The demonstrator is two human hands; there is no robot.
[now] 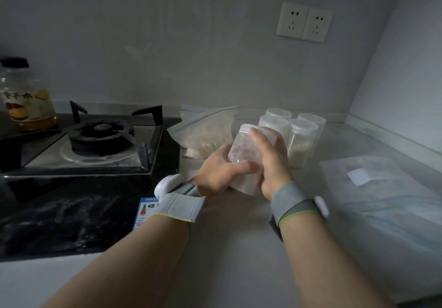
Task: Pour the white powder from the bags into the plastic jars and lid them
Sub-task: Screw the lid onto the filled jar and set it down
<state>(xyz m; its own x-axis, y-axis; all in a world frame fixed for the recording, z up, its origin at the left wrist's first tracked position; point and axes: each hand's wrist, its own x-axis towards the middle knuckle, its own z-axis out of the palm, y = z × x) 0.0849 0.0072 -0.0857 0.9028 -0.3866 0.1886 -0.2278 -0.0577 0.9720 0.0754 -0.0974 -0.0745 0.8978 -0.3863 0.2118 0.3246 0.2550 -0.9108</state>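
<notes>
A clear plastic jar point(241, 149) is tilted above the counter, held between both hands. My left hand point(220, 173) wraps its lower part from the left. My right hand point(270, 159) grips it from the right, fingers reaching up toward the lid end. Whether the jar holds powder is hard to tell. Behind it lies a zip bag of white powder point(205, 133). Several lidded jars point(301, 140) stand in a cluster at the back right, the nearest one partly filled with powder.
A gas stove point(95, 142) with a black pan support fills the left side. A bottle of yellow liquid point(26, 97) stands at far left. A flat plastic bag point(387, 202) lies on the right. Wall sockets point(303, 21) are above.
</notes>
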